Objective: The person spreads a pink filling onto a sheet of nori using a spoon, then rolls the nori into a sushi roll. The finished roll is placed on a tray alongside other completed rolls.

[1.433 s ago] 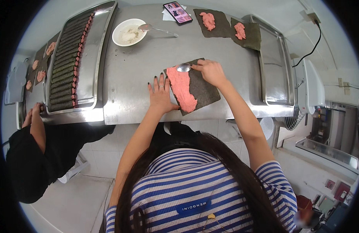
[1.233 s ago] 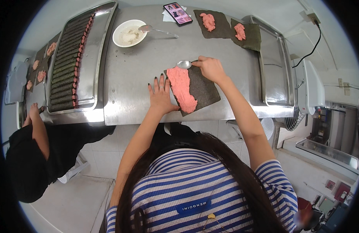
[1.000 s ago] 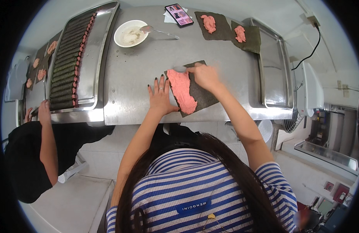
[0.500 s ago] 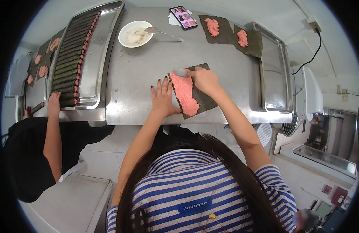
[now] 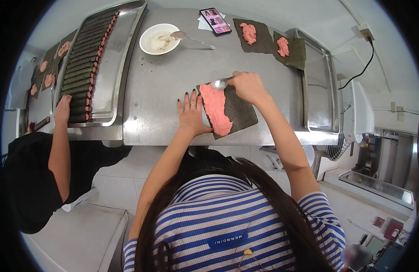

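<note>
While the left hand (image 5: 191,119) lay flat with its fingers spread wide, the right hand (image 5: 248,87) gripped a metal spoon (image 5: 219,84) by its handle, fingers curled tightly around it. The left hand rested palm down on the worktop (image 5: 161,90), just beside the long left edge of a dark seaweed sheet (image 5: 241,113), its thumb reaching the sheet's lower left edge. That sheet lay at a slant near the front of the worktop, between the two hands. Pink paste (image 5: 215,106) covered its left part in a long band, leaving the right part bare. The spoon's bowl was over the upper end of the band; whether it touched the paste could not be told.

Beyond the hands, toward the back, stood a white bowl (image 5: 143,44) with pale contents, a second spoon (image 5: 196,41) leaning across its rim. A phone (image 5: 215,21) lay partly on white paper (image 5: 203,25). Farther right, two more seaweed sheets (image 5: 264,38) each bore a pink mound (image 5: 249,34), one sheet overlapping the corner of a metal tray (image 5: 320,90). To the left, a larger tray (image 5: 105,99) held a row of dark rolls (image 5: 80,68) with pink ends, and another person's hand (image 5: 63,109) was at its near left corner.
</note>
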`<state>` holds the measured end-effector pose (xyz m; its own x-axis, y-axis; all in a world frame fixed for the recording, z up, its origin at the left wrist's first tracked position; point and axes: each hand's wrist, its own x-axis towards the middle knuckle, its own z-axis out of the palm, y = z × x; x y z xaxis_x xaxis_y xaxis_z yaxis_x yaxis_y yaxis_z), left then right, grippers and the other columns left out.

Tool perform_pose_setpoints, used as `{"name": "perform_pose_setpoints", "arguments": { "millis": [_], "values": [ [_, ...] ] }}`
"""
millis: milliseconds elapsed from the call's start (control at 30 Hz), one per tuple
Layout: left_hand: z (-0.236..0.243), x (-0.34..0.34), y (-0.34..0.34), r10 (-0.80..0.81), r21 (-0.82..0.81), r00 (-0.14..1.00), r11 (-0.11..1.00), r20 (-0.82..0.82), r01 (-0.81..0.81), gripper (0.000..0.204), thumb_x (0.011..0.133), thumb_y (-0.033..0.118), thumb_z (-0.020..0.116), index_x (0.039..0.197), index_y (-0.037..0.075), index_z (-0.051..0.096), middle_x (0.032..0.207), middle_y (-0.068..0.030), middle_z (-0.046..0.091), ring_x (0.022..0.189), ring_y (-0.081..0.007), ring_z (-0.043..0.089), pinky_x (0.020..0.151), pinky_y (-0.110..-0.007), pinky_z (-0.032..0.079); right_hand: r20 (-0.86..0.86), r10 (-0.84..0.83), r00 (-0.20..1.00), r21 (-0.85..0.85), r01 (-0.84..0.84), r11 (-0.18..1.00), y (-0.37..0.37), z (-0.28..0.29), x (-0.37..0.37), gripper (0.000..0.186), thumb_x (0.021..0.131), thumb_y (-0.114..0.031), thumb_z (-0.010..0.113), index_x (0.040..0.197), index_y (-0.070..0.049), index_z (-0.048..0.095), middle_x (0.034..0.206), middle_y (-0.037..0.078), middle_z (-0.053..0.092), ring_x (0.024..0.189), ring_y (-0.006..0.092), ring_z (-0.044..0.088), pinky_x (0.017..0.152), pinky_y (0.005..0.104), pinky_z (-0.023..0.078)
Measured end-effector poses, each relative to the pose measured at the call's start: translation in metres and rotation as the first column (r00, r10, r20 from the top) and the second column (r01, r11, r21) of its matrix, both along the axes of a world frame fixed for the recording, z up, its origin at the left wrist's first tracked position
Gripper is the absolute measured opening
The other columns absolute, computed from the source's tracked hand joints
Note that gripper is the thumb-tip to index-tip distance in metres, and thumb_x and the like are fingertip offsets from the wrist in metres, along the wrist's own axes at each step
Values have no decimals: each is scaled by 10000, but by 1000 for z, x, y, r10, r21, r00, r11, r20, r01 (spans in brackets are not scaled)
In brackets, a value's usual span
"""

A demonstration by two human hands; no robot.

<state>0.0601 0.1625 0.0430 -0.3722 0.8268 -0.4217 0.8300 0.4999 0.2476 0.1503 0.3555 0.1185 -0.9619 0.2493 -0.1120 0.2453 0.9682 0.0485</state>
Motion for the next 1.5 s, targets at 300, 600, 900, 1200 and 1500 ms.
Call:
{"name": "perform_pose_setpoints", "arguments": {
  "millis": [300,600,900,1200,1500],
  "values": [
    [3,1,3,-17,-33,1000,999,-19,16,1281,533,602,793,1478,29,144,1560,-149,73,1437,-358,60,1128,-574,116,-78,44,996,2,-44,999,7,-35,-5,138,788,-152,580,822,-167,713,841,62,618,792,257,654,641,398,525],
    [0,1,1,-16,-30,1000,999,-21,15,1282,536,615,786,1480,33,142,1562,-143,65,1439,-352,54,1129,-571,116,-28,-192,981,-111,188,976,7,-28,-1,302,758,-76,551,969,-196,731,898,108,654,829,305,657,697,425,518],
    [2,0,1,-15,-37,1000,999,-13,14,1283,541,616,783,1485,45,128,1565,-131,57,1442,-342,44,1125,-582,112,54,-89,995,-237,99,967,-14,-17,1,257,766,-101,563,944,-186,729,894,97,664,819,310,654,689,427,513],
    [-1,1,-1,-8,-13,999,1000,-46,7,1261,532,624,780,1483,65,169,1562,-120,86,1440,-329,63,1126,-578,107,179,47,983,-278,5,961,-49,-3,50,292,736,-48,585,953,-178,730,893,73,662,825,289,653,672,412,510],
    [-2,-1,1,1,-5,999,1000,36,-1,1294,523,566,805,1488,56,110,1568,-141,31,1444,-351,25,1127,-590,77,230,-12,973,-346,93,933,-56,11,81,337,733,-18,558,976,-175,730,875,83,660,802,292,652,666,410,509]
  ]
}}
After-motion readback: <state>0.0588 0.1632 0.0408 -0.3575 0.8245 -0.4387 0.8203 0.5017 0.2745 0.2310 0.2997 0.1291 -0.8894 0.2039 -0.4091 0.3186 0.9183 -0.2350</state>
